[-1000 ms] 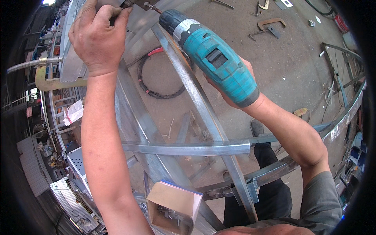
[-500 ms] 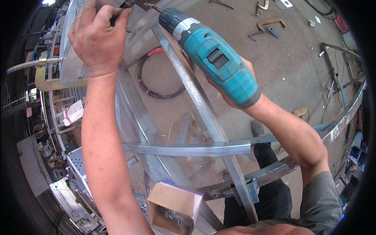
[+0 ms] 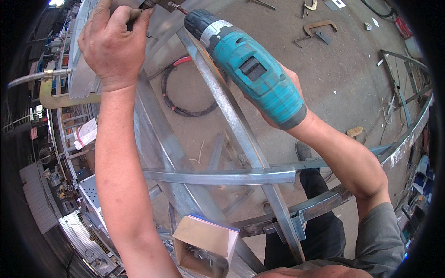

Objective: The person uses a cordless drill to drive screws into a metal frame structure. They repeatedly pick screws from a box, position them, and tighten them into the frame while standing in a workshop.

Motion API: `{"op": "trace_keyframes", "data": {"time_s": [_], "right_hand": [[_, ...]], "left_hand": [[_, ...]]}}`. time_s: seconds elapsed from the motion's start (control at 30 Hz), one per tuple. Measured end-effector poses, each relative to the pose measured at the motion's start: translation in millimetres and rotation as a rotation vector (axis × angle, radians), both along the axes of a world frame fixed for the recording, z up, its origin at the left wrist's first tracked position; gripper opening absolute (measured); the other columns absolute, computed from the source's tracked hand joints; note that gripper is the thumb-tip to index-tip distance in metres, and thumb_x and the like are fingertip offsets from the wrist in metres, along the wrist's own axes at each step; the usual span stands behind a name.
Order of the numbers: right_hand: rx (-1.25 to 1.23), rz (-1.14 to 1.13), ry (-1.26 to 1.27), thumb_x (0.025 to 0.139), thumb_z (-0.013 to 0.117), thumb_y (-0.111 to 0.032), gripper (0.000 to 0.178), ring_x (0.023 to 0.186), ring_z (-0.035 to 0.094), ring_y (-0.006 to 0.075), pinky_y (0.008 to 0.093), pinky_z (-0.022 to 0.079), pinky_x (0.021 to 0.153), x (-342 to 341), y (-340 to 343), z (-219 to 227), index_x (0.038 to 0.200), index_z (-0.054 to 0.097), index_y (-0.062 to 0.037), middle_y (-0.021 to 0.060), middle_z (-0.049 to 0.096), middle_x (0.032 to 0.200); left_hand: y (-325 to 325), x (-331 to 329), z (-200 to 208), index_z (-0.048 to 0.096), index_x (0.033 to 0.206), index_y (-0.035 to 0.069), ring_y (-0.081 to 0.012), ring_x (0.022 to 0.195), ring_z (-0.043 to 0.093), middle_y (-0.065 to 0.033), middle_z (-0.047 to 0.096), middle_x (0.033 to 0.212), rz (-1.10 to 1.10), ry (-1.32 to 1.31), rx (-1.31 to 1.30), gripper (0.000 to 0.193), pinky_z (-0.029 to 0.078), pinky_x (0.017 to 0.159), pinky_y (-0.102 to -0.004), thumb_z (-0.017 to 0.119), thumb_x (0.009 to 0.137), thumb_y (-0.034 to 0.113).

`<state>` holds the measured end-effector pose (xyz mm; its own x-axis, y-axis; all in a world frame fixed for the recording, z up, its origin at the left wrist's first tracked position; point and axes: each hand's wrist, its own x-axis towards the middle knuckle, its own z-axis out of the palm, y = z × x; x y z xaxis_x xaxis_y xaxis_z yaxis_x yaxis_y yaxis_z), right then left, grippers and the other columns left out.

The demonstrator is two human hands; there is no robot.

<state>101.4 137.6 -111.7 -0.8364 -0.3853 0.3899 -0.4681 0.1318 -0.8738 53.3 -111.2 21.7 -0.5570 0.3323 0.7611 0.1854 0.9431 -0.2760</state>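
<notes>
My right hand (image 3: 293, 85) is wrapped round a teal and black cordless drill (image 3: 252, 69), mostly hidden beneath its body. From the chuck a thin bit points to the upper left, with a small metal screw (image 3: 173, 4) at its tip. Close to that tip, at the top edge, my left hand (image 3: 113, 44) is closed, thumb and fingers pinched around a dark, roundish piece (image 3: 147, 4) that is partly cut off by the frame. Under the left hand lies a sheet of grey metal (image 3: 83, 76).
Steel bars form a frame, with a crossbar (image 3: 222, 176) and a slanted bar (image 3: 222, 97). An open cardboard box (image 3: 204, 234) of small metal parts stands at the bottom. A yellowish clamp (image 3: 69, 100) grips the left edge. A cable coil (image 3: 168, 92) and a C-clamp (image 3: 320, 28) lie on the floor.
The drill and both hands have shifted very slightly to the left in the picture. Both grips stay the same.
</notes>
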Motion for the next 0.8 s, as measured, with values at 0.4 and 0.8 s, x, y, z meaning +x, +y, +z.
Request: {"op": "trace_keyframes", "data": {"time_s": [0.4,0.8], "right_hand": [[0.038,0.027,0.015,0.082,0.08,-0.019,0.048,0.096,0.071,0.0332,0.0381,0.057,0.086,0.9,1.6,9.8,0.126,0.063,-0.0076,0.0146,0.071,0.107],[0.066,0.022,-0.029,0.085,0.078,-0.021,0.044,0.099,0.07,0.0332,0.0379,0.057,0.087,2.9,1.5,9.3,0.124,0.063,-0.0065,0.0146,0.071,0.111]], "left_hand": [[-35.6,-8.7,3.0,0.075,0.079,0.018,-0.0191,0.104,0.07,0.0028,0.069,0.133,-0.025,-0.05,-0.176,0.026,0.048,0.086,-0.0364,0.085,0.082,0.041],[-22.3,-9.4,7.8,0.075,0.079,0.019,-0.0174,0.104,0.07,0.0039,0.068,0.135,-0.056,-0.026,-0.217,0.023,0.047,0.088,-0.0335,0.085,0.083,0.039]]}}
